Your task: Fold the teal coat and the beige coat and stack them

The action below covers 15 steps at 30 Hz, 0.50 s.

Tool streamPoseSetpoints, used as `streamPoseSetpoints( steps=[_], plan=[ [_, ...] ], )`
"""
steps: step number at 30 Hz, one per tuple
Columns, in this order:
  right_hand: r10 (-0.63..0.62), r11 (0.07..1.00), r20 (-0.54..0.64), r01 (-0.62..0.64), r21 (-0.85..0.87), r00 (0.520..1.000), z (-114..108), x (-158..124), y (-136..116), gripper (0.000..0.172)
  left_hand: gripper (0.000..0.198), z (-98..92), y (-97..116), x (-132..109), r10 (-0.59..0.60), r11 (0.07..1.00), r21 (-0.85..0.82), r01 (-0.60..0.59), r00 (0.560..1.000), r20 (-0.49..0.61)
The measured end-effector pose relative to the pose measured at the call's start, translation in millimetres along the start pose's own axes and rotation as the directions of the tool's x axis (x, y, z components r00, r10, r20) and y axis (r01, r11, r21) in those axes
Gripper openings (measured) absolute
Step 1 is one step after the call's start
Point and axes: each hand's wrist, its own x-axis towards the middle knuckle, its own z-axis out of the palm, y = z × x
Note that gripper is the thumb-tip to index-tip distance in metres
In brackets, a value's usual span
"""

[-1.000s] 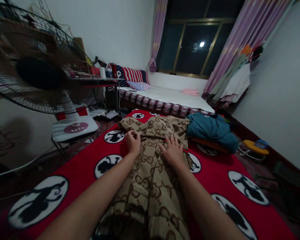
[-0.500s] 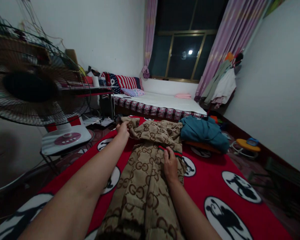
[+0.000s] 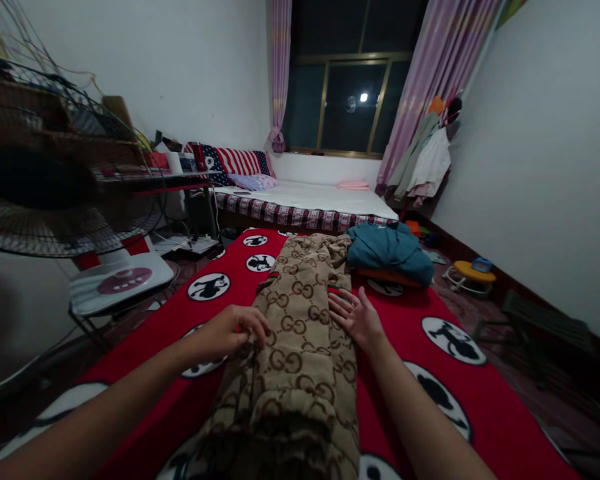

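A tan garment [image 3: 300, 327] with brown letter patterns lies lengthwise on the red blanket [image 3: 405, 320], its near end bunched into dark openings. At its left edge is my left hand [image 3: 240, 328], fingers curled toward the cloth; whether they pinch it cannot be made out. My right hand [image 3: 357, 319] rests against the right edge by a green and red stripe, its fingers spread, holding nothing. Beyond my right hand sits a folded teal garment [image 3: 390, 253] on top of an orange one [image 3: 387, 277].
A fan [image 3: 40, 180] stands close on the left beside a cluttered desk [image 3: 180, 177]. Behind the blanket is a bed [image 3: 305, 200] under the window. A yellow stool [image 3: 473, 270] and a dark folding stool [image 3: 545, 320] stand at the right.
The garment's left part, held out by my left hand, now lies folded in over the rest. My left hand has come nearer, my right hand has opened, and the view has shifted.
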Motion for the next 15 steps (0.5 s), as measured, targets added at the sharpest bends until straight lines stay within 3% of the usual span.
streamPoseSetpoints(
  steps=[3, 7, 11, 15],
  plan=[
    [0.031, 0.990, -0.075, -0.041, -0.135, 0.997, 9, -2, 5, 0.043, 0.029, 3.1, -3, 26, -0.018, 0.998, 0.056, 0.030, 0.978, -0.207],
    [0.000, 0.939, 0.007, 0.003, -0.343, 1.000, 25, -2, 22, 0.057, 0.032, 11.5, -1, 88, 0.058, 0.977, 0.211, 0.042, 0.892, -0.449],
    [-0.013, 0.913, 0.099, 0.052, -0.405, 0.995, 29, -3, 29, 0.046, 0.035, 35.7, -7, 141, 0.111, 0.955, 0.291, 0.048, 0.856, -0.504],
    [0.092, 0.802, 0.163, 0.024, -0.597, 0.982, 20, 14, 4, 0.019, 0.035, 74.7, -32, 152, 0.077, 0.939, 0.325, 0.108, 0.858, -0.507]
  ],
)
